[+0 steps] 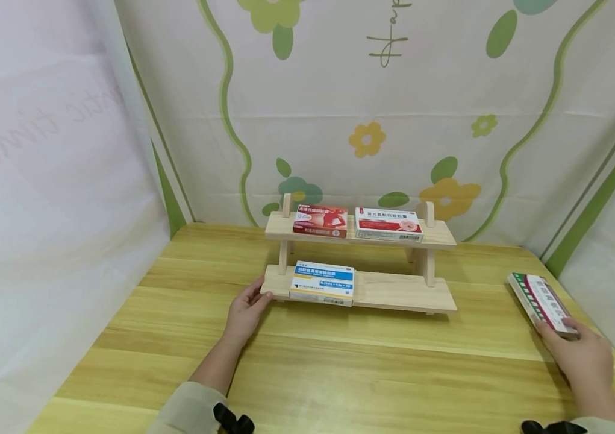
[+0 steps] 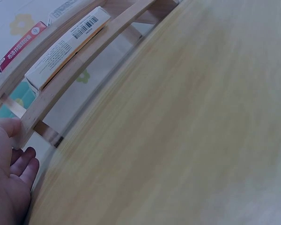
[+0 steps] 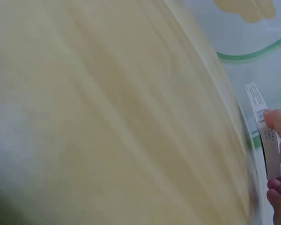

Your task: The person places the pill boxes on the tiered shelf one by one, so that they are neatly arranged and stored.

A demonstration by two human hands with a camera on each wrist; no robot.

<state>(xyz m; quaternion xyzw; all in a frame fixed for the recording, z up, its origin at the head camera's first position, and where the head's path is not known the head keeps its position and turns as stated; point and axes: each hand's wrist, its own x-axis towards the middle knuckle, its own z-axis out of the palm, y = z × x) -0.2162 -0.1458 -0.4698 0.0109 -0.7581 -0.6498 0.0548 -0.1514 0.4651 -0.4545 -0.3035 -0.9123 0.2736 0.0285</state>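
A two-tier wooden shelf rack (image 1: pixel 394 296) stands on the table. My left hand (image 1: pixel 244 310) grips the left end of its lower board, the thumb (image 2: pixel 8 125) at the board's edge and the fingers curled below it. Near that hand, a blue and white medicine box (image 1: pixel 321 283) lies on the lower tier. On the upper tier a red medicine box (image 1: pixel 320 220) sits left of a white and red one (image 1: pixel 388 224). Over at the right, my right hand (image 1: pixel 583 355) holds a flat green, white and maroon medicine box (image 1: pixel 543 301) by its near end; its narrow side (image 3: pixel 267 136) faces the right wrist camera.
The wood-grain table (image 1: pixel 350 374) spreads in front of the rack and to both sides. Behind it hangs a white cloth (image 1: pixel 307 90) printed with flowers and green lines. More cloth walls close in the left and right sides.
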